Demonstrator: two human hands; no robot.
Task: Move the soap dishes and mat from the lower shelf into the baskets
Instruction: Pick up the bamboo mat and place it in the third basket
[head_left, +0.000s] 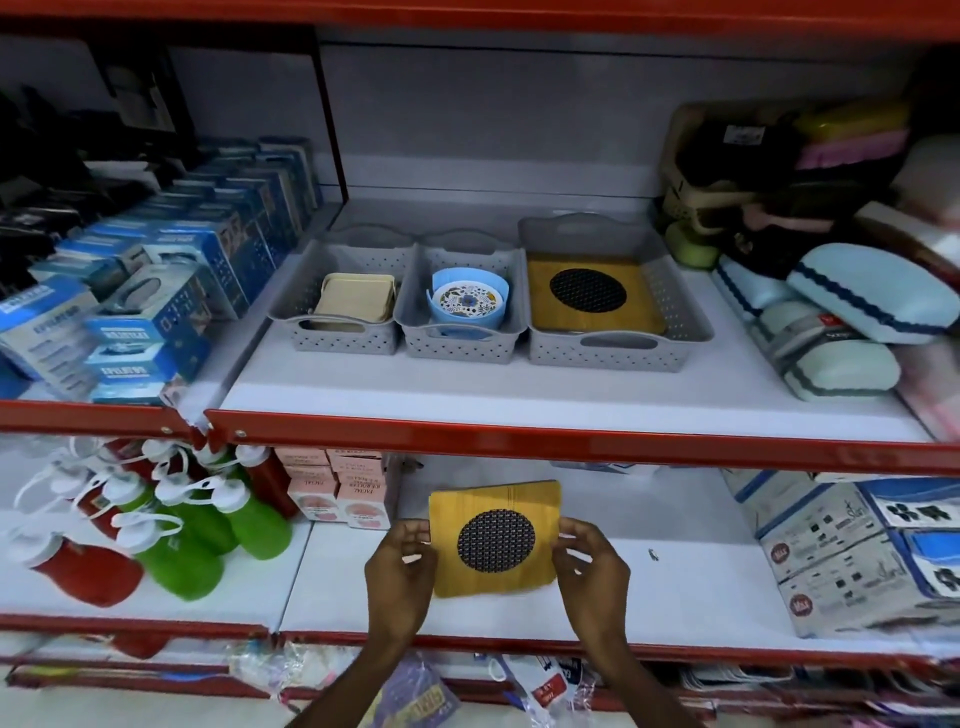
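Low in the centre of the frame, both hands hold a yellow mat (493, 538) with a dark mesh circle in its middle. The left hand (400, 571) has its grip closed on the mat's left edge, and the right hand (589, 566) has its grip closed on the right edge, fingers curled over the rim. The mat sits between the two hands, tilted up toward the camera, above the white lower shelf (675, 597).

On the upper shelf (519, 395), in the middle of the frame, three grey baskets stand side by side, touching. The left basket (337, 338) holds beige soap dishes (353, 301). The middle basket (457, 343) holds blue soap dishes (470, 304), the top one with a patterned inside. The right basket (618, 353), the largest, holds another yellow mat (592, 296) with the same dark circle, lying flat.

To the lower left stand green and red bottles (171, 525) with white caps, and behind them pink boxes (337, 493). Blue boxes (156, 291) fill the upper left. Pale blue cases (857, 291) lie at the right of the upper shelf.
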